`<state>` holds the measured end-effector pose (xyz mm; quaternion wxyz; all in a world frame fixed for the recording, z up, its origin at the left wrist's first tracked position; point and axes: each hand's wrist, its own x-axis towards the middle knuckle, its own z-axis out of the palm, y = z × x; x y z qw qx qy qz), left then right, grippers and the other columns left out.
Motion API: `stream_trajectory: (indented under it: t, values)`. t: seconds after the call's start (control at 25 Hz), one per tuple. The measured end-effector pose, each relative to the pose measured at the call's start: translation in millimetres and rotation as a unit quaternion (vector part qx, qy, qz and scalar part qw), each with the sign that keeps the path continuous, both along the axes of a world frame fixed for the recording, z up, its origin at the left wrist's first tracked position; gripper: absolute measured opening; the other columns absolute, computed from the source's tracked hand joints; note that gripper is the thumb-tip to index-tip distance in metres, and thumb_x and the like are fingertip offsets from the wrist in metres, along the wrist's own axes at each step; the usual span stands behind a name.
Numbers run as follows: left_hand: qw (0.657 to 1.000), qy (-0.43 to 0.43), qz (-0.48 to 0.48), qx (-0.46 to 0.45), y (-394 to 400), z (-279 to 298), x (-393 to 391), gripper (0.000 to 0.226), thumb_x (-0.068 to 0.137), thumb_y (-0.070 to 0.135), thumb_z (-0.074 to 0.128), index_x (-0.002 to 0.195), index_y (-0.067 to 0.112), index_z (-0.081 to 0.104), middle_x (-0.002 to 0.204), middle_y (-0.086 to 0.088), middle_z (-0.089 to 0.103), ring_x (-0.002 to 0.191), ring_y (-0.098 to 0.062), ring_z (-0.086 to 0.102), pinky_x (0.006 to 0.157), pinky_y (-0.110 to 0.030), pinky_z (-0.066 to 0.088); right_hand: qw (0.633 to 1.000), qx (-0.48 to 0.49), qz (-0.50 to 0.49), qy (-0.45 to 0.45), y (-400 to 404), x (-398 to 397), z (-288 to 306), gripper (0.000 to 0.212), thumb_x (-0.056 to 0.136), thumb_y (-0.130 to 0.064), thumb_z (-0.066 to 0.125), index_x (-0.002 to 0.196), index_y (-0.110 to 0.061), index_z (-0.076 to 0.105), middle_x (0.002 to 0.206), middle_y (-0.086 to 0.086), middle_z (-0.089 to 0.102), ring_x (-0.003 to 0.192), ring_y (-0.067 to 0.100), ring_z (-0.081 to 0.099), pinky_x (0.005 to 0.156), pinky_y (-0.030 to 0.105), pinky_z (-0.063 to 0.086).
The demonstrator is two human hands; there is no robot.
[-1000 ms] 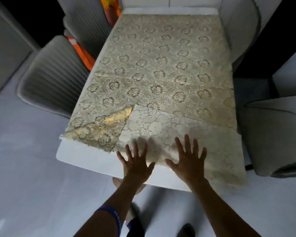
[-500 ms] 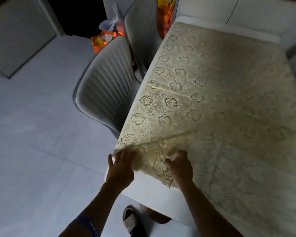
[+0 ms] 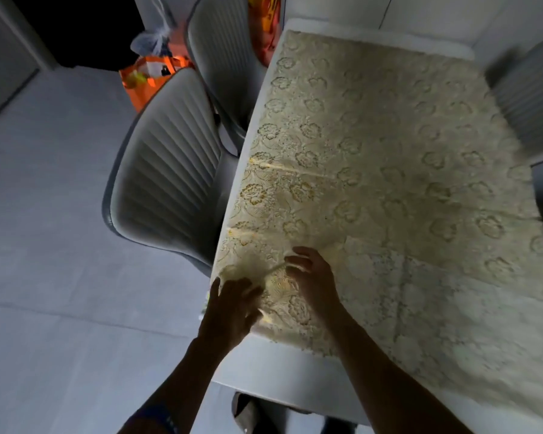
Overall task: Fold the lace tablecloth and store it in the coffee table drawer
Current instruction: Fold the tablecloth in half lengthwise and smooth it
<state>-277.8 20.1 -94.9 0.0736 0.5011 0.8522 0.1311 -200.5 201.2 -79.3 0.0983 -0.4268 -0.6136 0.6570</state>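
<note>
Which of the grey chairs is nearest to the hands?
The ribbed grey chair at the table's left side, beside the left hand. The second chair stands behind it; the third is across the table.

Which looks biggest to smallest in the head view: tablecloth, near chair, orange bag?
1. tablecloth
2. near chair
3. orange bag, partly hidden behind the chair and farther off, so its true size is unsure.
</note>
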Motion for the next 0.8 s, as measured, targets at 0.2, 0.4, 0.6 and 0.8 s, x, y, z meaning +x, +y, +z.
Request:
stream_trajectory:
  t: [0.2, 0.4, 0.6, 0.8]
  values:
    - [0.965, -0.159, 0.173, -0.115, 6.5, 4.8, -29.5, 0.018, 0.101, 0.028, 0.046, 0.104, 0.015, 0.058, 0.09, -0.011, 0.071, 0.086, -0.036, 0.067, 0.076, -0.04, 0.053, 0.991, 0.117, -0.033, -0.052, 27.5, 37.9, 1.9, 0.017, 0.083, -0.015, 0.065, 0.094, -0.027, 0.068, 0.086, -0.005, 0.072, 0.08, 0.014, 0.067, 0.072, 0.03, 0.053]
    - [0.927, -0.138, 0.325, -0.13, 0.7, 17.9, -39.4, 0.02, 0.099, 0.027, 0.037, 0.111, 0.018, 0.05, 0.11, -0.011, 0.068, 0.097, -0.033, 0.063, 0.089, -0.044, 0.047, 0.954, 0.245, 0.101, -0.14, 54.2, 72.3, -0.5, 0.036, 0.085, -0.006, 0.054, 0.114, -0.024, 0.064, 0.115, -0.009, 0.065, 0.107, 0.007, 0.056, 0.093, 0.026, 0.045]
    - [0.996, 0.021, 0.071, -0.039, 84.9, 35.0, 1.4, 0.051, 0.09, 0.027, 0.061, 0.138, 0.014, 0.05, 0.142, -0.013, 0.05, 0.127, -0.034, 0.05, 0.106, -0.053, 0.037, 0.849, 0.349, 0.205, -0.338, 107.2, 114.5, -6.4, 0.052, 0.086, -0.018, 0.051, 0.137, -0.025, 0.044, 0.145, -0.001, 0.044, 0.129, 0.025, 0.042, 0.104, 0.04, 0.038]
    - [0.965, -0.031, -0.037, -0.258, 162.5, 20.1, 26.9, 0.077, 0.092, 0.018, 0.051, 0.155, 0.024, 0.008, 0.164, -0.002, 0.0, 0.15, -0.021, 0.001, 0.12, -0.053, 0.002, 0.786, 0.368, 0.27, -0.417, 173.1, 165.9, -9.1, 0.062, 0.085, -0.025, 0.051, 0.142, -0.03, 0.027, 0.146, 0.001, 0.033, 0.124, 0.03, 0.041, 0.098, 0.046, 0.038]
